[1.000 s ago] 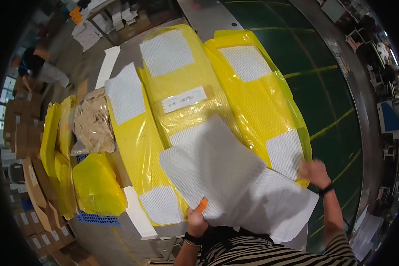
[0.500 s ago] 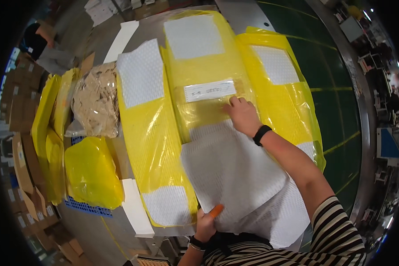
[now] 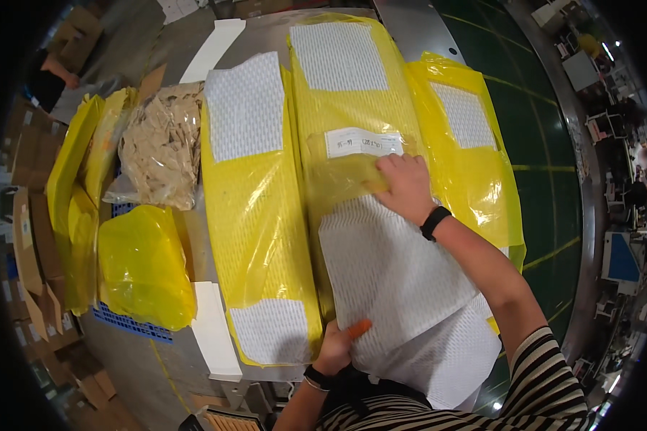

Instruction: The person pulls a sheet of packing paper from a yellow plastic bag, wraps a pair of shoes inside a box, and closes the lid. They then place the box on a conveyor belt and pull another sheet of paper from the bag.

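A stack of white ribbed sheets (image 3: 402, 266) lies partly inside a long yellow plastic bag (image 3: 352, 115) in the middle of the table. My right hand (image 3: 407, 188) is closed on the edge of the yellow bag, just below its white label (image 3: 363, 143). At the stack's near left edge, my left hand (image 3: 334, 350) grips the white sheets, its thumb side on top. Something orange (image 3: 359, 329) covers or sits at that thumb; I cannot tell which. The sheets' near end droops toward my body.
Filled yellow bags lie to the left (image 3: 255, 208) and right (image 3: 467, 172). Further left are a clear bag of brown material (image 3: 162, 147), a folded yellow bag (image 3: 147, 266) on a blue crate (image 3: 133, 323), and cardboard boxes (image 3: 39, 158). Another person's arm (image 3: 59, 70) shows at far left.
The yellow film under my right hand is drawn a little and bunched near the label. The ribbed sheets lie flatter. The whole view has shifted slightly; my left hand keeps its grip.
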A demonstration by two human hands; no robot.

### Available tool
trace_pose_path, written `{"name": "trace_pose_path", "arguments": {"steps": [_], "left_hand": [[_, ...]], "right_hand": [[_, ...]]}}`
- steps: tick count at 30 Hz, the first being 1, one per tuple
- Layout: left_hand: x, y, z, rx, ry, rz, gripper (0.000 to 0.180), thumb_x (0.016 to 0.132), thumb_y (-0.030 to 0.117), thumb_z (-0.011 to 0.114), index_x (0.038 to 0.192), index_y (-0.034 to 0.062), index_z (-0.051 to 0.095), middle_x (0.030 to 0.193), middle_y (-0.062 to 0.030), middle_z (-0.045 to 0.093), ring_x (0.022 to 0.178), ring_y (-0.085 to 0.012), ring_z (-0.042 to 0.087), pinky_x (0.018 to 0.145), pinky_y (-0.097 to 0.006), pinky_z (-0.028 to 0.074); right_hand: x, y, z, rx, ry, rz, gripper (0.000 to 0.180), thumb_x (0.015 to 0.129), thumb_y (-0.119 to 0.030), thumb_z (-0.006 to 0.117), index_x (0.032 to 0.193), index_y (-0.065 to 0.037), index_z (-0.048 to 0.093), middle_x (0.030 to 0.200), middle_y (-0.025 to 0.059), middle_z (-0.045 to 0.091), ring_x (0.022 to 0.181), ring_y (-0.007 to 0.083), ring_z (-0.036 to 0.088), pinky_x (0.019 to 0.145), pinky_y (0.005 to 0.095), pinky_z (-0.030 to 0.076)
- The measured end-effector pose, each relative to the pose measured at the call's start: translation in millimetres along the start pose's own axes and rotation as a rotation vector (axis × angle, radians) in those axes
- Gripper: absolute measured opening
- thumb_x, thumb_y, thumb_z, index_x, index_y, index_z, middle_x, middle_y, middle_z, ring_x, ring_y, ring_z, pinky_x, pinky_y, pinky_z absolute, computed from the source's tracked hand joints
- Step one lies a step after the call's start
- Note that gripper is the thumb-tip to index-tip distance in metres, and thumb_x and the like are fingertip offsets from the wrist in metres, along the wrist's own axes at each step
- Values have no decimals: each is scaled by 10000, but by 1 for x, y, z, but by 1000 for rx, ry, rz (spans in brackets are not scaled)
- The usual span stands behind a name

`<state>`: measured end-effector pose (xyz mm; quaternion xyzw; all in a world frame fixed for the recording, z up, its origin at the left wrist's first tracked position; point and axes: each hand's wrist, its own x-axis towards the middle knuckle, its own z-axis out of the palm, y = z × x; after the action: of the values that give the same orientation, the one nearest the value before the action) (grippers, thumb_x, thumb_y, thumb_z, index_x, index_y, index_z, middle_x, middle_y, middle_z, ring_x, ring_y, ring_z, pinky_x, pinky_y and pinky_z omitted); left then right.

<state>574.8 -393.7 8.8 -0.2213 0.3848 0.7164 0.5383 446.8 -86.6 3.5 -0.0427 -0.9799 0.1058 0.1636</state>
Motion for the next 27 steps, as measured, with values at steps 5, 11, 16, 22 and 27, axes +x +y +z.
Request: {"name": "trace_pose_path", "arguments": {"steps": [5, 11, 16, 22, 27], "left_hand": [[-3, 3, 8, -40, -14, -56, 421, 877, 68, 710, 1251, -58, 564, 1189, -124, 648, 1046, -243, 626, 910, -365, 505], [-10, 10, 14, 36, 18, -55, 413, 875, 77, 716, 1243, -44, 573, 1155, -110, 656, 1021, -230, 632, 882, -363, 516], [3, 17, 13, 161, 104, -44, 369, 885, 52, 688, 1224, -50, 584, 1140, -110, 660, 1009, -228, 637, 869, -364, 522], [17, 47, 24, -53, 205, 104, 375, 866, 24, 654, 1223, -60, 580, 1138, -150, 659, 1010, -278, 647, 890, -377, 521], [23, 61, 20, -164, 169, 37, 443, 876, 30, 637, 1296, -55, 524, 1203, -152, 628, 1057, -285, 628, 916, -387, 514]], "right_hand": [[15, -28, 23, 45, 19, -111, 205, 695, -271, 733, 811, -135, 634, 729, 49, 578, 701, 267, 559, 687, 411, 364], [27, -49, 25, 106, 21, -225, 62, 708, -159, 690, 705, -160, 628, 610, 23, 550, 592, 240, 538, 659, 393, 340], [36, -57, 22, 66, -47, -296, 81, 696, -128, 670, 675, -173, 607, 588, 12, 532, 560, 221, 524, 660, 380, 342], [40, -35, 11, -89, 9, -374, 173, 642, -81, 682, 761, -183, 611, 689, 15, 534, 685, 218, 542, 681, 378, 364], [29, 23, -17, -166, -116, -122, 326, 669, -56, 680, 965, -171, 606, 833, 40, 582, 796, 238, 580, 711, 395, 382]]}}
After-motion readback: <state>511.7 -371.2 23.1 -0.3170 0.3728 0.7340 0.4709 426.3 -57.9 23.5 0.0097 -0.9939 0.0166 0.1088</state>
